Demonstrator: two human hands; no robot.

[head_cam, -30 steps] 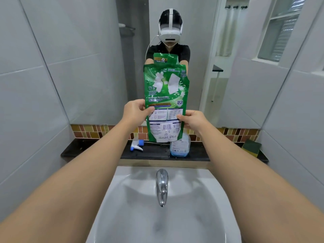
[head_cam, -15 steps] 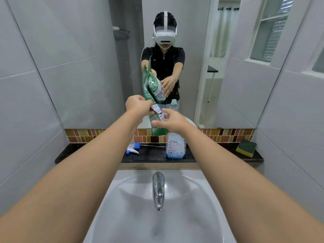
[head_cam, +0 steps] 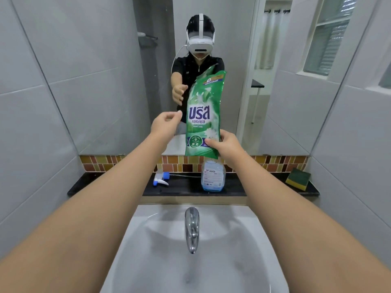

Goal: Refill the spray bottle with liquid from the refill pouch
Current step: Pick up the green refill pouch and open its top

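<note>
My right hand (head_cam: 227, 144) grips the lower right corner of a green refill pouch (head_cam: 203, 115), held upright with its printed front toward me, just above the bottle. My left hand (head_cam: 166, 123) hovers left of the pouch, fingers loosely curled, holding nothing. The clear spray bottle (head_cam: 213, 176), capless with a little blue liquid at its bottom, stands on the black ledge (head_cam: 186, 187) under the pouch. Its white and blue trigger head (head_cam: 160, 179) lies on the ledge to the left, its tube pointing toward the bottle.
A white sink (head_cam: 165, 250) with a chrome tap (head_cam: 192, 227) lies below the ledge. A green and yellow sponge (head_cam: 298, 179) rests at the ledge's right end. A wall mirror (head_cam: 105, 81) behind reflects a person. Tiled walls close in on both sides.
The pouch has been turned from its back label, through edge-on, to its front. My left hand has let go of it and moved off to the left; my right hand now holds it alone.
</note>
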